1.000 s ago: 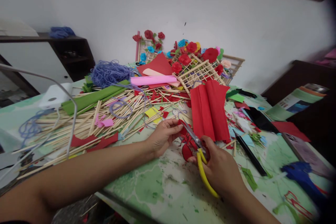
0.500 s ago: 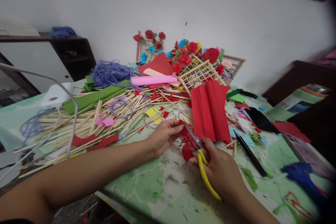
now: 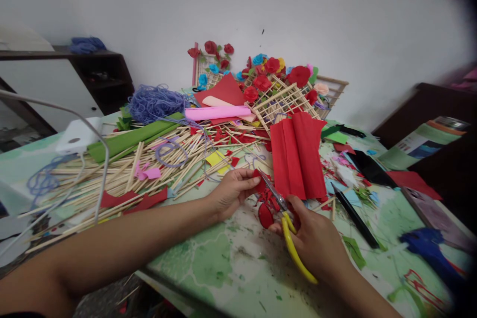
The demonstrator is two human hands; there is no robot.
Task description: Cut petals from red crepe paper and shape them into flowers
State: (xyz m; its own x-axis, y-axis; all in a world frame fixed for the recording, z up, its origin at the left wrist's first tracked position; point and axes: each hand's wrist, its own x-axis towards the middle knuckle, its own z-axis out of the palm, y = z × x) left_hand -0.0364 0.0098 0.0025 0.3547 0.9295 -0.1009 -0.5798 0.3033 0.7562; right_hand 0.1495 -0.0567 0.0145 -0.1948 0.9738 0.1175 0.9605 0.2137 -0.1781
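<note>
Between the thumb and fingers of my left hand is a small red paper piece, pinched by its edge. My right hand is closed round the yellow handles of a pair of scissors. The scissor blades point up and left, their tips at the red piece; whether they are parted I cannot tell. Below the blades lie red paper scraps. Just beyond my right hand rests a folded sheet of red crepe paper.
Wooden sticks and blue yarn cover the left side. Paper flowers on stick lattices stand at the back. To the right lie a black pen, a blue glue gun and a green bottle.
Both hands keep almost the same place. The scissors and the red piece have shifted only very slightly.
</note>
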